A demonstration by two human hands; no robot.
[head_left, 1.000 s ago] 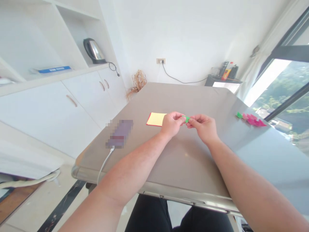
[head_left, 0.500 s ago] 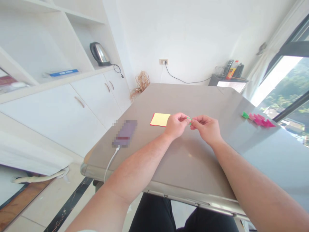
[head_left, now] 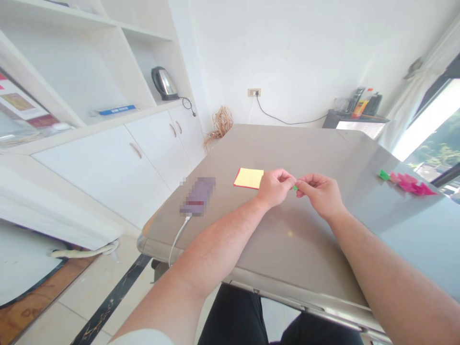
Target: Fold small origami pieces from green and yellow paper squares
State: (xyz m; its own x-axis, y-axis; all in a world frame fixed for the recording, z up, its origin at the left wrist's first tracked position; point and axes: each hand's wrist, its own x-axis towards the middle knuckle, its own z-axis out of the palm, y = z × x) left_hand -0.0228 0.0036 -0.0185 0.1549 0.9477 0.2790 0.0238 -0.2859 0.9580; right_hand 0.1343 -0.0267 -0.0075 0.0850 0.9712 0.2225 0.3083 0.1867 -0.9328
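Observation:
My left hand (head_left: pixel 275 188) and my right hand (head_left: pixel 321 192) meet fingertip to fingertip above the table. Between them they pinch a small piece of green paper (head_left: pixel 295 188), mostly covered by the fingers, so its shape is hard to make out. Partly behind my left hand lies a pad of yellow sticky notes (head_left: pixel 249 178) with a red edge beneath it. Several pink folded paper pieces (head_left: pixel 413 184) sit in a row at the table's right side, with a green folded paper piece (head_left: pixel 384 175) at their left end.
On the left of the grey table (head_left: pixel 273 143) lies a blurred-out phone (head_left: pixel 199 195) with a white cable (head_left: pixel 178 235) running over the front edge. A kettle (head_left: pixel 165 84) stands on the shelf. Bottles (head_left: pixel 362 103) stand on a small cabinet beyond the far right corner.
The whole view has shifted, so things appear farther right. My hands stay together on the green paper, with the fingertips slightly moved and the paper showing lower between them.

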